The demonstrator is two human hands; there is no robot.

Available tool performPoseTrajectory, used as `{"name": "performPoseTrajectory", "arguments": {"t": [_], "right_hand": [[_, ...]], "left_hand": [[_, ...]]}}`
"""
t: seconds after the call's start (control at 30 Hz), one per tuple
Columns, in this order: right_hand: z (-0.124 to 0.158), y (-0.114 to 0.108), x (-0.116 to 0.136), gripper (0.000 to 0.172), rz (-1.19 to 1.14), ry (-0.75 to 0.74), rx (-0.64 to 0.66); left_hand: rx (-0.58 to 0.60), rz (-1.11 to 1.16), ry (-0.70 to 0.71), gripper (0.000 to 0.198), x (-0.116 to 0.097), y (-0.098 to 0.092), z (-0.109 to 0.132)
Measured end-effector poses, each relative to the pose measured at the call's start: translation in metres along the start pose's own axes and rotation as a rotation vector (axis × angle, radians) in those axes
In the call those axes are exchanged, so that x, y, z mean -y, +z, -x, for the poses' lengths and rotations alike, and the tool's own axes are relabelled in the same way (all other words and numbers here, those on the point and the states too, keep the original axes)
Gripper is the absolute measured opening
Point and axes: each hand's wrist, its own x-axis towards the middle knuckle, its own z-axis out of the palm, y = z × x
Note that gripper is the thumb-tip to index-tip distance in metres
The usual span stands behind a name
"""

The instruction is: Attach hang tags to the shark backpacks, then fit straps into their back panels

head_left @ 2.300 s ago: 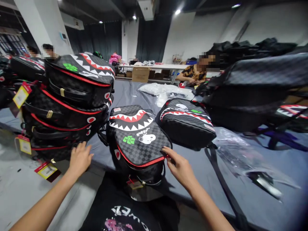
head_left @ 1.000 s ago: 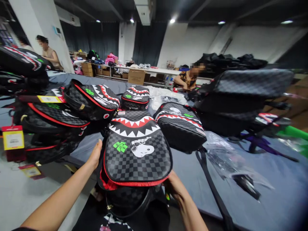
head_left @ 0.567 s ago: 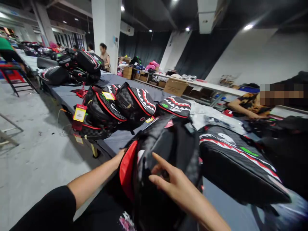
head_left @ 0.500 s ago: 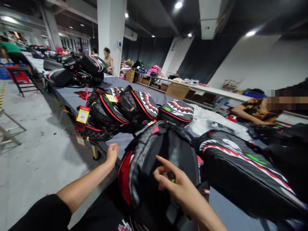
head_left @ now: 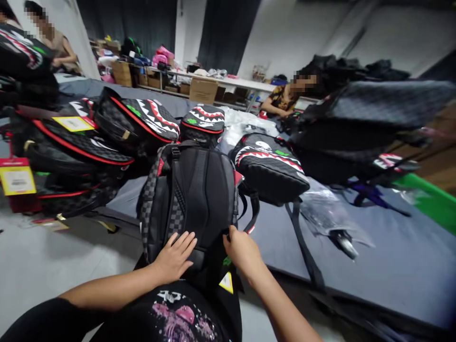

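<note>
A black backpack (head_left: 217, 190) with checkered side panels and padded back panel and straps stands at the table edge against my lap, its back toward me. My left hand (head_left: 174, 259) lies flat on its lower back panel, fingers stretched out. At the lower right edge of the same backpack is my right hand (head_left: 244, 251), with fingers curled closed; what they grip is hidden. Just below those fingers a small green spot shows, and a yellow-and-white tag (head_left: 226, 283) hangs lower down.
Shark-mouth backpacks lie on the grey table (head_left: 377, 266): one right (head_left: 269, 164), one behind (head_left: 203, 121), several tagged ones left (head_left: 81, 142). Plastic bags (head_left: 331, 218), a green bin (head_left: 431, 199) and a large checkered bag (head_left: 384, 109) are right. A co-worker (head_left: 285, 97) sits across.
The view has swung right. My left hand has come from beside the backpack onto its back panel. My right hand has moved from in front of the backpack to its right edge.
</note>
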Motion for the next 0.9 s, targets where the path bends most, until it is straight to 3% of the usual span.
{"name": "performPoseTrajectory", "arguments": {"t": [0.07,0.13,0.23,0.33,0.4,0.47,0.57,0.63,0.7,0.77,0.9], "right_hand": [[0.002,0.011,-0.005,0.022,-0.164,-0.034,0.037],[0.001,0.022,-0.010,0.024,-0.407,-0.068,0.069],[-0.001,0.031,-0.018,0.030,-0.868,-0.079,0.081],[0.001,0.021,-0.018,0.037,-1.309,-0.102,-0.035],[0.001,0.007,-0.012,0.038,-1.485,-0.110,-0.240],[-0.007,-0.007,-0.001,0.032,-1.547,-0.142,-0.561],[-0.036,-0.013,0.015,0.028,-1.484,-0.280,-1.078],[-0.059,-0.002,0.021,0.030,-1.423,-0.379,-1.220],[-0.076,0.017,0.020,0.031,-1.435,-0.379,-1.160],[-0.082,0.038,0.011,0.027,-1.473,-0.276,-1.027],[-0.075,0.069,-0.020,0.033,-1.366,-0.202,-0.881]], "left_hand": [[-0.035,0.074,-0.001,0.049,0.002,-0.013,-0.014],[-0.087,0.172,-0.004,0.034,0.007,-0.032,-0.048],[-0.167,0.153,0.110,0.032,0.027,-0.050,-0.128],[-0.092,0.034,0.274,0.031,0.048,-0.048,-0.208],[-0.014,-0.026,0.377,0.029,0.054,-0.041,-0.246],[0.050,-0.070,0.439,0.032,0.053,-0.035,-0.272],[0.120,-0.102,0.515,0.030,0.049,-0.031,-0.291],[0.128,-0.112,0.544,0.024,0.049,-0.031,-0.297],[0.117,-0.125,0.522,0.025,0.052,-0.031,-0.301],[0.131,-0.146,0.497,0.028,0.055,-0.032,-0.305],[0.249,-0.211,0.474,0.037,0.051,-0.035,-0.317]]}}
